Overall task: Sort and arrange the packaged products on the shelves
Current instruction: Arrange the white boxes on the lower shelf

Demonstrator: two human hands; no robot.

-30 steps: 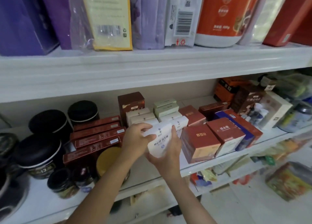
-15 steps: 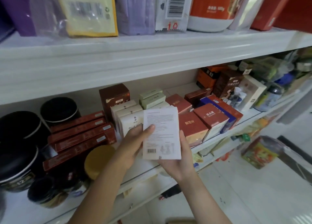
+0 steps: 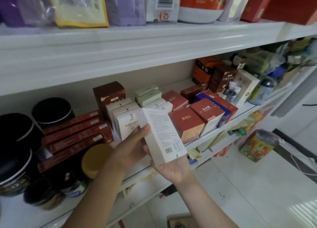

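Soft, even light; wide-angle edge distortion.

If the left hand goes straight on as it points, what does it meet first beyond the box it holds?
Likely the front white box standing on the shelf, just ahead of the left hand; depth is unclear.

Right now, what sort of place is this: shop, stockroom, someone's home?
Probably a small shop or stockroom, not certain which. White tiered shelving carries repeated stock: a stack of identical long red boxes, a row of matching white boxes, and a barcoded pouch on the upper shelf.
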